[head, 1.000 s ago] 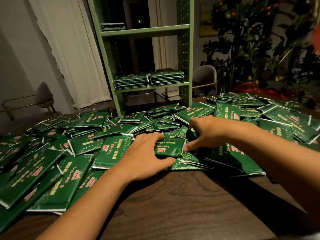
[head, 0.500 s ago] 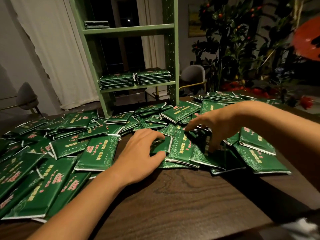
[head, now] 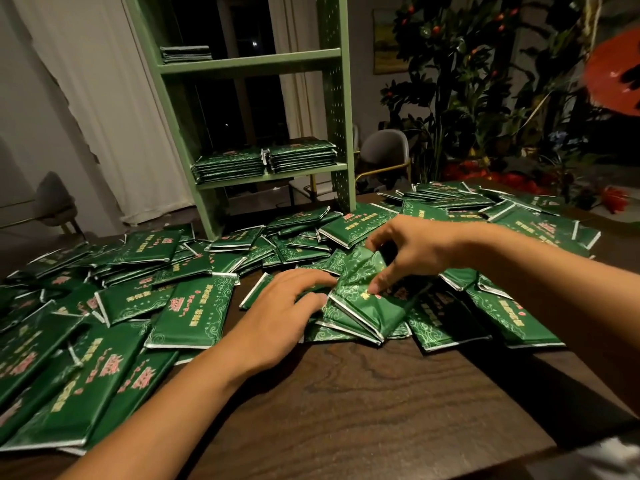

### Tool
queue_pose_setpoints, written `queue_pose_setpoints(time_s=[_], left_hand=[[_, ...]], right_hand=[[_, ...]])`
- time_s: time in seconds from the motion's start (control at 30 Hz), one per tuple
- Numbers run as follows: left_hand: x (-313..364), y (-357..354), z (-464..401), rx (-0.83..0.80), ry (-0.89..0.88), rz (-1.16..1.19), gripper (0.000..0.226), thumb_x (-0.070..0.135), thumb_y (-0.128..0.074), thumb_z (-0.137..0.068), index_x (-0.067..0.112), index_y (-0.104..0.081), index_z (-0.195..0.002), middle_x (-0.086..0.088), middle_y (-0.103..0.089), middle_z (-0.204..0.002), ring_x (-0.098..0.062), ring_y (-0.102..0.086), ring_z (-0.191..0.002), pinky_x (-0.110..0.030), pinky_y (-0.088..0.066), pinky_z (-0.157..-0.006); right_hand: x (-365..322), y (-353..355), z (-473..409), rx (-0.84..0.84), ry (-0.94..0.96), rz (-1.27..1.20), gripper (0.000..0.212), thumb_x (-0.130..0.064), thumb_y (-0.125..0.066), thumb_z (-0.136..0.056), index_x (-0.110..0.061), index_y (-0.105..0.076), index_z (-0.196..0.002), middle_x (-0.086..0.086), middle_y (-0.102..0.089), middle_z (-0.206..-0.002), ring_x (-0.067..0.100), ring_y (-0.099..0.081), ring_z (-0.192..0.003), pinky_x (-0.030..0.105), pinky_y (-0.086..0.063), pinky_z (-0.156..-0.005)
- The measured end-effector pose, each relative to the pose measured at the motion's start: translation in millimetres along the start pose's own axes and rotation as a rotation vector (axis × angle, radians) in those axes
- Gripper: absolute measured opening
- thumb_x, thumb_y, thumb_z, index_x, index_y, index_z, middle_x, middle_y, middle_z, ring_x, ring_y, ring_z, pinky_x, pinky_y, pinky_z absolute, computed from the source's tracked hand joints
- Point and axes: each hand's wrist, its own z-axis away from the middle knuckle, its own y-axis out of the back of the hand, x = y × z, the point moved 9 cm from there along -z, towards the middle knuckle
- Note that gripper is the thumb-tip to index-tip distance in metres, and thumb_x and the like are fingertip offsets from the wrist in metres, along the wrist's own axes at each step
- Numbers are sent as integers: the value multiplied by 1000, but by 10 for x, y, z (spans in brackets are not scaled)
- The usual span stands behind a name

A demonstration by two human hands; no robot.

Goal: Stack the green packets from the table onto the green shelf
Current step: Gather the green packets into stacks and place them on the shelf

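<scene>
Packets gathered into a small bundle mid-worktop, long axis running near-left to far-right. Right hand above it, fingers pinching the top packet; left hand flat against its left end, fingers straight. Green shelf lies straight ahead, well apart.

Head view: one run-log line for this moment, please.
phase: gathering | left hand: flat on packets | right hand: pinching small bundle of packets | green shelf: two stacks | table: many packets loose
</scene>
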Motion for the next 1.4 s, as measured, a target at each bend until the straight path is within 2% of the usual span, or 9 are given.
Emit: queue_pose_setpoints(time_s=[0.2, 0.3, 0.5, 0.67, 0.83, 0.9, 1.03, 1.23, 1.4], left_hand=[[-103, 372, 9, 282, 47, 302, 36, 46, -43, -93, 27, -68, -109, 15, -70, -108, -1, -62, -108, -25, -46, -95], [-232, 384, 10, 285, 121, 431, 38, 39, -39, -106, 22, -72, -100, 5, -73, -103, 0, -66, -99, -21, -48, -91], [-423, 342, -2, 317, 276, 603, 93, 88, -37, -77, 12, -72, -118, -3, -73, -119, -18, -64, -118, -43, -40, -112], [-337, 415, -1, 363, 233, 766, 53, 70, -42, -87, 35, -80, -100, 4, -77, -110, -9, -71, -106, -34, -49, -96], [-463, 665, 76, 588, 283, 685, 96, 78, -68, -71, 19, -44, -143, -1, -61, -137, -19, -59, -125, -35, -43, -110], [-525, 863, 174, 752, 330, 508, 76, 65, -64, -84, 17, -39, -137, -2, -54, -138, -16, -54, -126, -12, -36, -100], [-461, 988, 274, 844, 326, 307, 36, 47, -55, -99, 22, -46, -124, 0, -55, -126, -16, -54, -116, -20, -37, -80], [-282, 583, 49, 511, 245, 898, 40, 57, -67, -86, 21, -80, -98, -7, -76, -109, -25, -72, -106, -47, -53, -100], [-553, 714, 149, 692, 375, 903, 75, 53, -80, -69, 6, -63, -123, -20, -70, -118, -37, -71, -103, -57, -58, -88]], right_hand=[[-139, 162, 17, 40, 111, -260, 38, -32, -78, -80, -5, -69, -105, 6, -77, -96, 22, -73, -89, 32, -58, -81], [-175, 258, -27, 89, 98, -424, 38, -28, -76, -83, 3, -66, -102, 8, -73, -86, 18, -70, -71, 24, -56, -65], [-238, 252, -175, 208, 38, -856, 24, -27, -66, -90, -5, -70, -99, 11, -73, -82, 20, -70, -65, 22, -55, -55], [-417, 37, -431, 377, 72, -1020, 39, -28, -79, -83, 4, -70, -102, 15, -76, -93, 23, -70, -76, 39, -57, -75], [-710, -158, -508, 464, 195, -1106, 25, -25, -81, -82, -5, -67, -86, 12, -77, -88, 24, -75, -77, 35, -60, -69], [-691, -67, -484, 581, 211, -1169, 24, -26, -79, -85, -5, -69, -90, 10, -77, -90, 23, -76, -80, 35, -62, -69], [-516, -56, -462, 753, 180, -1233, 34, -28, -76, -88, 0, -68, -105, 8, -77, -93, 21, -76, -84, 42, -63, -74], [-769, -337, -475, 550, 285, -1130, 28, -21, -77, -86, -3, -71, -106, 9, -77, -97, 25, -75, -91, 46, -61, -84], [-917, -614, -432, 338, 278, -865, 16, -26, -73, -90, -11, -78, -92, 4, -78, -86, 22, -75, -83, 47, -60, -84]])
